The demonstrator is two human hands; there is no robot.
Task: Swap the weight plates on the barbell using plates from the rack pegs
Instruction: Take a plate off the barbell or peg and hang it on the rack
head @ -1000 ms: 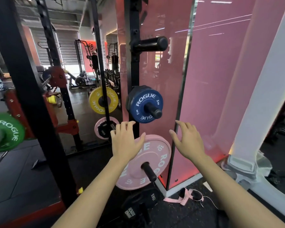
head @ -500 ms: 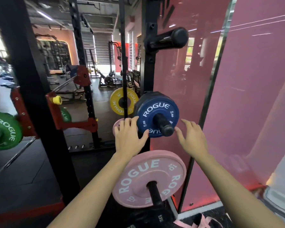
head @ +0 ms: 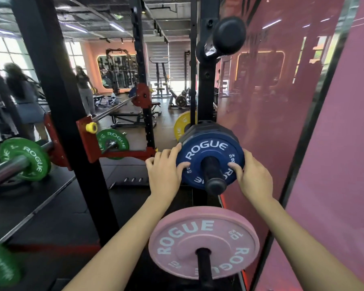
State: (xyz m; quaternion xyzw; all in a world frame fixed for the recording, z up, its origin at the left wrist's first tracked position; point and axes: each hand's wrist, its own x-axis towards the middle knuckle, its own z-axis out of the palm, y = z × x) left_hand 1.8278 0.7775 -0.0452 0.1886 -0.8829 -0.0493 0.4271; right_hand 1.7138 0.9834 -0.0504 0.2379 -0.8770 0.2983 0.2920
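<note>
**Kid:** What is closest to us?

**Helper:** Two bare arms come up from the bottom of the frame. Between them, low in the middle, a round pink rubber weight plate (head: 204, 241) with white letters sits on a black peg.

**Kid:** And just above it?

**Helper:** A round blue weight plate (head: 208, 153) with white letters hangs on a black rack peg (head: 213, 172), in the middle of the frame. A darker plate sits right behind it. The left hand (head: 165, 175) holds the blue plate's left edge, fingers curled round the rim and thumb pressed on the front. The right hand (head: 253, 178) holds the right edge the same way. Both hands are closed on that plate.

**Kid:** What is on the left?

**Helper:** A thick black steel rack post (head: 57, 114) runs from the top left down to the floor. Past it, at the left edge, a round green weight plate (head: 25, 158) sits on a shiny silver barbell (head: 6, 171), near a red metal bracket.

**Kid:** What is the floor like?

**Helper:** It is black rubber matting (head: 51, 206).

**Kid:** And the right side?

**Helper:** A shiny pink wall panel (head: 332, 164) fills it.

**Kid:** And far away?

**Helper:** A round yellow weight plate (head: 182, 123) shows behind the post. Further back there are more racks, benches, bright windows at the upper left and long ceiling lights. Two blurry people stand on the left.
</note>
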